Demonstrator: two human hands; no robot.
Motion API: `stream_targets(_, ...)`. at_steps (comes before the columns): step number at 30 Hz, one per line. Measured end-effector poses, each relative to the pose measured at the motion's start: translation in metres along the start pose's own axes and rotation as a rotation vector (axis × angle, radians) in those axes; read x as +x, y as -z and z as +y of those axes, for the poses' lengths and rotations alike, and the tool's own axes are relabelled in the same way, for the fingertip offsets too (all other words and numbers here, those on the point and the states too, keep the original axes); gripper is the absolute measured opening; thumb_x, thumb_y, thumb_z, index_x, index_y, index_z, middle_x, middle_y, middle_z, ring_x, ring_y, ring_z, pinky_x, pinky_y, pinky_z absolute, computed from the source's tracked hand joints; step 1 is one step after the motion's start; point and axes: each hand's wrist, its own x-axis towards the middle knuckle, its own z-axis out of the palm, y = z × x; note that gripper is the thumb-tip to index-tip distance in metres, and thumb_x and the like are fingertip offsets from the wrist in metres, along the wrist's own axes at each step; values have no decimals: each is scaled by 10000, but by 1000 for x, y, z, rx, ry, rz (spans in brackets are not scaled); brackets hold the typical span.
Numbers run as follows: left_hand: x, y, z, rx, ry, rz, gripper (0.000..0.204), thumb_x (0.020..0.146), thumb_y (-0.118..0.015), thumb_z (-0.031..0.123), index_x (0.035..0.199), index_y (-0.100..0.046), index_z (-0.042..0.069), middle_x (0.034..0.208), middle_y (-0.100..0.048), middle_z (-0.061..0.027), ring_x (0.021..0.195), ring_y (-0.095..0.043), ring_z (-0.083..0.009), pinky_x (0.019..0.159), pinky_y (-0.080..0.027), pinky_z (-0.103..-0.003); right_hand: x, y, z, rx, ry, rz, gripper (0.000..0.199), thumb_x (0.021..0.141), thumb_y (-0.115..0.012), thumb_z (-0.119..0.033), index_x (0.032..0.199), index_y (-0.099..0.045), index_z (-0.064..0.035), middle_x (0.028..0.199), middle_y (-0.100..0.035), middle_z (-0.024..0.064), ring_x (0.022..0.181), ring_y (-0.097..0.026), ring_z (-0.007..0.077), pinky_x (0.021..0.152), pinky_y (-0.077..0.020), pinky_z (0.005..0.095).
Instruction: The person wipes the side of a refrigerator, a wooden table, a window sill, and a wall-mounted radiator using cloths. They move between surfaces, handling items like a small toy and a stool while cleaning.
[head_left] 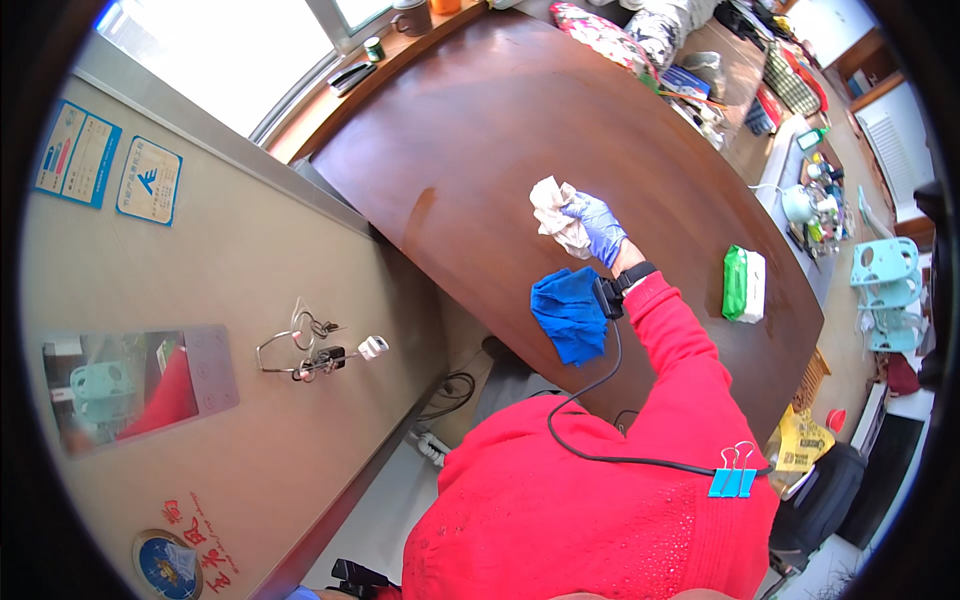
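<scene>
My right hand (598,226), in a blue glove, is closed around a crumpled white cloth (553,212) and presses it onto the dark brown table (470,130). A black device with a cable is strapped to that wrist. Just below the wrist, a blue cloth (570,315) lies on the table near its edge. My red sleeve runs from the lower right up to the hand. My left hand is out of sight.
A green and white pack of wipes (743,284) lies on the table to the right. Clutter crowds the table's far right end (700,85). A beige wall with metal hooks (315,350) stands on the left. Pale blue stools (885,280) stand at the far right.
</scene>
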Motion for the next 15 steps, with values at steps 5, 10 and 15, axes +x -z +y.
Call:
stream_targets(5, -2, 4, -25, 605, -645, 38, 553, 1024, -574, 243, 1388, -443, -153, 1467, -441, -310, 1344, -449, -380, 1124, -344, -437, -60, 26, -4, 2, 14, 63, 395, 964, -515, 33, 1355, -470, 63, 1224, -612, 212, 1028, -689, 364, 815, -623, 428)
stream_targets(10, -4, 1, -41, 313, -448, -64, 672, 996, -600, 320, 1428, -382, -146, 1471, -420, -315, 1322, -459, -394, 1096, -372, -482, -101, 60, 1, -57, 33, 63, 196, 970, -614, -139, 1117, -603, -10, 1028, -665, 159, 891, -694, 286, 735, -594, 382)
stream_targets(15, -10, -17, -19, -443, 175, -60, 727, 954, -689, 333, 1424, -392, -135, 1446, -444, -300, 1295, -460, -382, 1098, -346, -477, -135, 68, 11, -202, 32, 123, 228, 975, -602, -162, 1153, -609, -20, 1066, -672, 164, 962, -691, 318, 751, -598, 416)
